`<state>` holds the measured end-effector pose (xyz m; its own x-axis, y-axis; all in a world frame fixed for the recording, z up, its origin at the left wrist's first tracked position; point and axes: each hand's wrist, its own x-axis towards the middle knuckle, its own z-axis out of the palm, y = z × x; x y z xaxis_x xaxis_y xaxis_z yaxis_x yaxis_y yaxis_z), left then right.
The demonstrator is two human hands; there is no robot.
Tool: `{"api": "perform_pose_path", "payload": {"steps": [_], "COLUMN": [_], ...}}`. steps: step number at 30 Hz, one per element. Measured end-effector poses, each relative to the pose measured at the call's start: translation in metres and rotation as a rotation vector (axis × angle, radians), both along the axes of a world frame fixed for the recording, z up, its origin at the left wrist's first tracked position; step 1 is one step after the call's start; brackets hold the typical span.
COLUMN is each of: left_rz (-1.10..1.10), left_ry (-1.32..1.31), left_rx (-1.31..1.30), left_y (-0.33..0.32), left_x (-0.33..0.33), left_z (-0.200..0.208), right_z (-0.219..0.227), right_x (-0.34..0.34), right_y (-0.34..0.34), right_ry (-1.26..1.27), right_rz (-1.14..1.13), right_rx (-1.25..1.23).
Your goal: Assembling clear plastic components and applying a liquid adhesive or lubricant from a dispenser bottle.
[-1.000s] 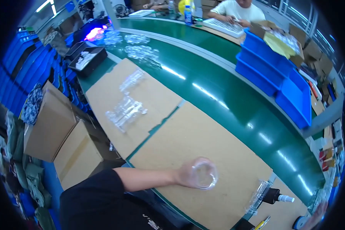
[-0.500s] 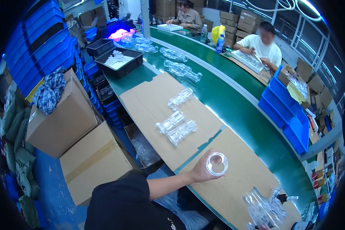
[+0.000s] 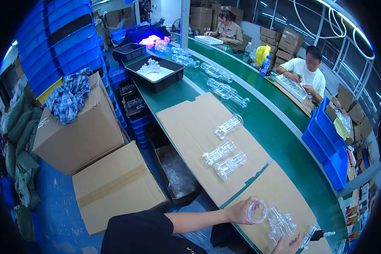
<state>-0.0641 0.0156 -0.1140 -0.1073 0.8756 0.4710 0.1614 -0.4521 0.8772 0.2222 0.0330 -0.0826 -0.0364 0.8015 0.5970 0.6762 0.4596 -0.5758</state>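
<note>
Here, your left hand is wrapped around a clear round plastic piece, fingers closed on its rim, holding it just above the near edge of the cardboard sheet that covers the green conveyor belt. Your right hand shows only partly at the lower edge, fingers spread and open, holding nothing, just below a cluster of clear plastic parts lying on the cardboard beside the piece you hold. Farther up the cardboard lie three more clear plastic assemblies, well apart from your hands. Beyond them a black tray sits at the belt's side with clear parts inside. To your left stand two brown cardboard boxes, one with a checked cloth draped on it. Across the belt, two other people sit working near blue bins.
</note>
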Motion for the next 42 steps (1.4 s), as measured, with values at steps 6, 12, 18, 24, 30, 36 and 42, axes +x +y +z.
{"api": "perform_pose_path", "payload": {"steps": [6,12,18,24,30,36,42], "left_rz": [-0.077,0.124,-0.450,-0.732,-0.710,-0.613,-0.599], "left_ry": [-0.028,0.176,-0.261,-0.651,-0.562,-0.070,0.008], "left_rx": [-0.027,-0.002,-0.277,-0.403,-0.443,-0.245,-0.200], "left_y": [-0.001,-0.029,-0.075,-0.078,-0.084,-0.090,-0.092], "left_x": [0.004,0.005,-0.011,0.005,0.010,0.014,0.015], "left_z": [0.002,0.020,0.051,0.053,0.041,0.034,0.003], "right_z": [0.043,0.059,0.096,0.069,0.069,0.084,0.120], "right_x": [-0.071,-0.055,-0.014,-0.015,-0.020,-0.227,-0.315], "right_y": [0.027,0.042,-0.073,-0.060,-0.067,0.036,0.045], "right_ry": [-0.913,-0.823,1.165,1.633,1.776,1.949,1.776], "right_rz": [0.035,0.124,0.608,0.677,0.675,1.277,1.477], "right_rx": [-0.050,-0.551,-0.084,0.106,0.032,-0.539,-0.889]}}
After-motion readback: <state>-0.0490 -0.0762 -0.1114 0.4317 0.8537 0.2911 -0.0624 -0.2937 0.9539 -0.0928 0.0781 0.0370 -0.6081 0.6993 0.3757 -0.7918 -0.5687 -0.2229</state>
